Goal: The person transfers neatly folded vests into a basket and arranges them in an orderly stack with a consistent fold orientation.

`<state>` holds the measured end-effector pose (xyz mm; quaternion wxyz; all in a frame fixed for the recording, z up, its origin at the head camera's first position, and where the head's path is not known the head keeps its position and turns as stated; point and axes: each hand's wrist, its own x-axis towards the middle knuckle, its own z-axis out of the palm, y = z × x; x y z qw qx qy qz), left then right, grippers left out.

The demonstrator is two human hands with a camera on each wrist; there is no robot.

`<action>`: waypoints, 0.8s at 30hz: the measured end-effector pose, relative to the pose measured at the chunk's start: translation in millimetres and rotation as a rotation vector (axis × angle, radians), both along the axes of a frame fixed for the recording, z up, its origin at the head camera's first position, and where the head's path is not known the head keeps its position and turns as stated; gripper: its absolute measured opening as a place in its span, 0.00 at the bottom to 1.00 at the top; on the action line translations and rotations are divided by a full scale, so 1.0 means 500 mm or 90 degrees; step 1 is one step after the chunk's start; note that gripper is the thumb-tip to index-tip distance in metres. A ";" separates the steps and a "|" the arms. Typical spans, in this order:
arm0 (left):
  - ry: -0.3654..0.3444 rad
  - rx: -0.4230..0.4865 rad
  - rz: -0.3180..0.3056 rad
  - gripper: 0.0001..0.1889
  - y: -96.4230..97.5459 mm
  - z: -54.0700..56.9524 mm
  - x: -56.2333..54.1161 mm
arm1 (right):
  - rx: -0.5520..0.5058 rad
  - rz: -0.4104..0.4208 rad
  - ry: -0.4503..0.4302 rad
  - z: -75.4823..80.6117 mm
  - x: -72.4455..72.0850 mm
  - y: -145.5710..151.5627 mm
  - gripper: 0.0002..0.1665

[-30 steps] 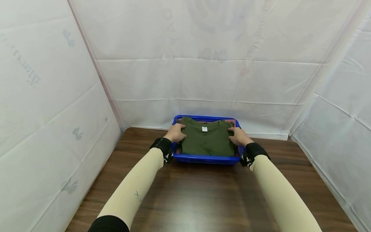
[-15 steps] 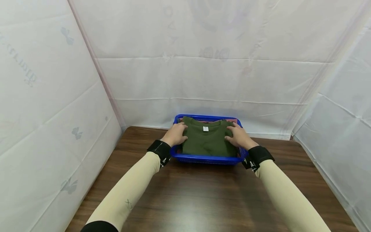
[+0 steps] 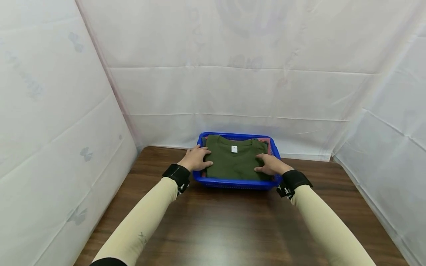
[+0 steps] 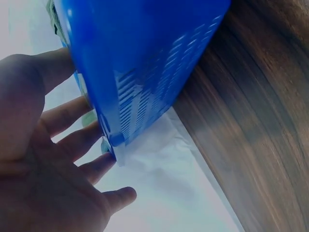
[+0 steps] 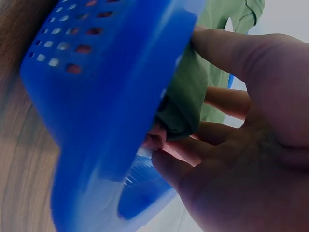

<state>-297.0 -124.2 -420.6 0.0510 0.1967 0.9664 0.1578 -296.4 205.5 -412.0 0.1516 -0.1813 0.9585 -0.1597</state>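
Observation:
A folded dark green T-shirt (image 3: 233, 164) with a white neck label (image 3: 234, 149) lies on top in a blue plastic basket (image 3: 237, 184). Reddish cloth (image 3: 266, 140) shows beneath it at the back right corner. My left hand (image 3: 193, 159) reaches over the basket's left rim, its fingers spread and fingertips at the shirt's left edge. In the left wrist view its fingers (image 4: 65, 116) cross the rim. My right hand (image 3: 271, 164) lies over the right rim, thumb and fingers loosely extended along the shirt's right side. The right wrist view shows those fingertips beside the folded green edge (image 5: 186, 96).
The basket stands at the back of a dark brown wooden table (image 3: 219, 225). White sheeting (image 3: 233, 92) hangs close behind it, with more white sheeting (image 3: 60, 147) on the left and right sides.
Both hands have eased their hold on the shirt's sides. The left hand has shifted outward to the left and spread its fingers; the right has moved slightly toward the front. The shirt stays in the basket.

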 end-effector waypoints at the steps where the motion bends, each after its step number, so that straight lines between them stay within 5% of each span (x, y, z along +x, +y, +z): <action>1: 0.000 0.000 0.003 0.28 -0.001 -0.001 0.000 | -0.001 0.001 0.001 -0.002 -0.002 0.000 0.39; 9: -0.002 0.001 0.009 0.28 0.004 -0.006 0.013 | 0.008 0.013 -0.003 -0.014 -0.003 0.014 0.37; 15: 0.040 0.073 -0.022 0.27 -0.012 -0.015 0.010 | -0.044 0.022 0.033 -0.005 0.013 0.032 0.36; 19: 0.102 0.158 -0.032 0.28 -0.045 -0.026 0.015 | -0.111 0.009 0.131 0.001 0.036 0.068 0.35; 24: 0.226 0.222 0.014 0.29 -0.108 -0.038 0.043 | -0.161 -0.036 0.294 0.000 0.072 0.142 0.35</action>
